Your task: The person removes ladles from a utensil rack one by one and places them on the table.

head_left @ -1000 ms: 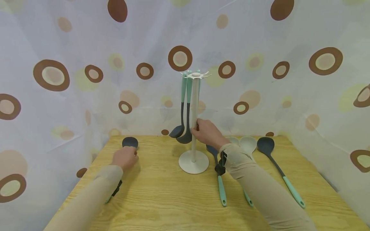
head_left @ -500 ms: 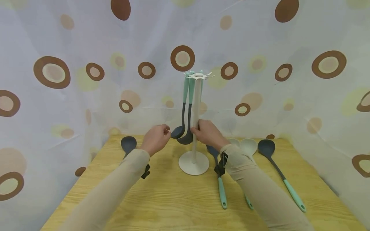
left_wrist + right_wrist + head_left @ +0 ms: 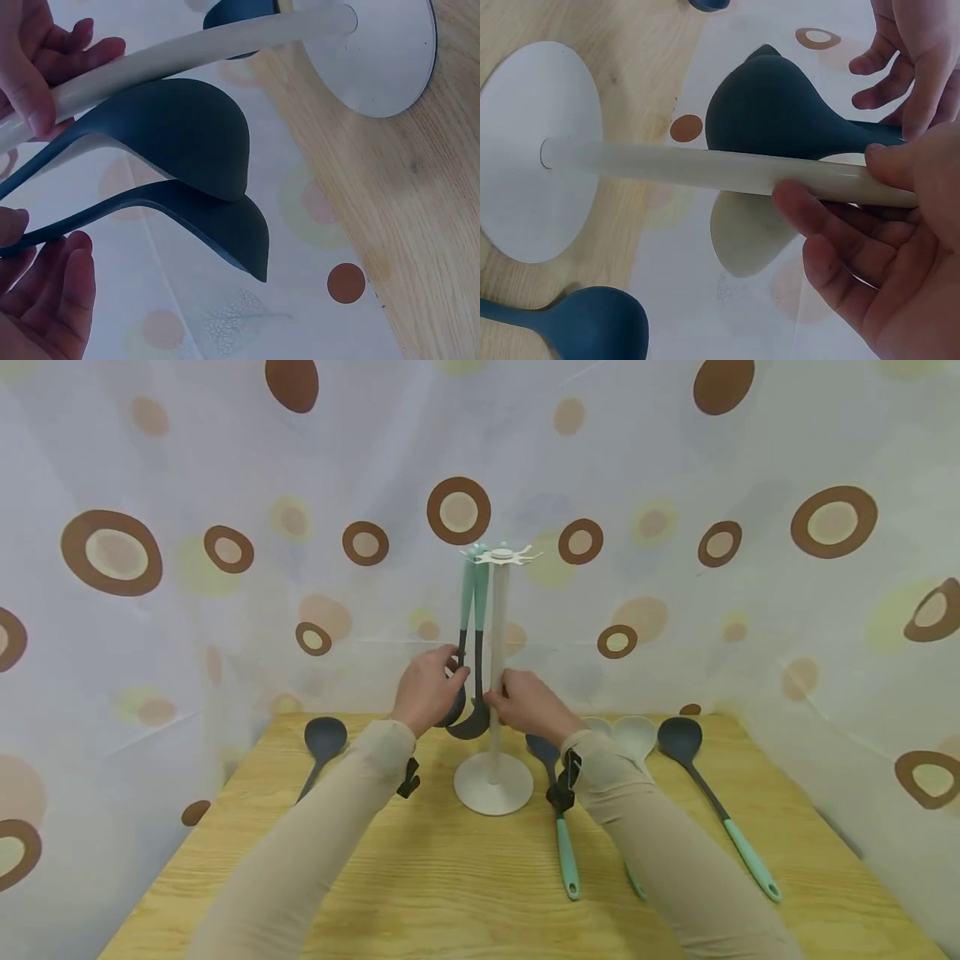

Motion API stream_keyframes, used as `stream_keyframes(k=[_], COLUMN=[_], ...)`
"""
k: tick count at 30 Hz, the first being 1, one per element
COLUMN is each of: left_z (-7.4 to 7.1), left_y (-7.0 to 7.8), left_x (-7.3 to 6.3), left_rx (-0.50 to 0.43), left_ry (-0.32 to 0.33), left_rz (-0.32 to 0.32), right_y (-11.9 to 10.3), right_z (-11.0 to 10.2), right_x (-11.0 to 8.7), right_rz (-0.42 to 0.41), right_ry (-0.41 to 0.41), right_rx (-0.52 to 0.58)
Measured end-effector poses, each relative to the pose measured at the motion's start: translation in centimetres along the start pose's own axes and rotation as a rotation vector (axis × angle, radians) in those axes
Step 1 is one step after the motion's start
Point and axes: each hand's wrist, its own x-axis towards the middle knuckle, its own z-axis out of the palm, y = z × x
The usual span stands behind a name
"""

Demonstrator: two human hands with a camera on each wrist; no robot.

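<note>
In the head view a white utensil stand (image 3: 493, 781) is upright on the table, several utensils hanging from its hooked top (image 3: 501, 557). My right hand (image 3: 528, 702) grips the pole (image 3: 705, 169) around mid-height. On the pole's left hang two dark ladles with mint handles. The nearer ladle (image 3: 180, 135) rests against the other at its bowl. My left hand (image 3: 56, 289) pinches the shaft of the outer ladle (image 3: 217, 225) between thumb and fingers, just above the bowl. A cream-coloured utensil head (image 3: 750, 236) hangs behind the pole, its kind mostly hidden.
On the table's left lies a dark spoon-shaped utensil (image 3: 326, 739), its handle hidden by my left forearm. To the right lie a dark utensil (image 3: 567, 860), cream utensils (image 3: 633, 735) partly under my right arm, and a dark ladle-like one (image 3: 681, 739). A patterned curtain (image 3: 480, 443) encloses the table.
My left hand has moved right and up from the utensil on the left of the table to the outer hanging ladle and now pinches it. The right hand stays on the pole.
</note>
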Motion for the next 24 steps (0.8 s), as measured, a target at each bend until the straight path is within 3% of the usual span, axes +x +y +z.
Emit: stream_keyframes(k=[10,24], left_z=[-0.2,-0.4], left_y=[-0.1,-0.1], left_x=[-0.7,-1.5], left_rx=[-0.031,-0.112], left_ry=[0.024,0.122], left_rz=[0.059,0.084], right_y=[0.2,0.3], right_z=[-0.5,-0.4], right_x=[0.4,0.1], right_rz=[-0.028,-0.024], right_ry=[-0.091,-0.085], right_rx=[0.033,0.016])
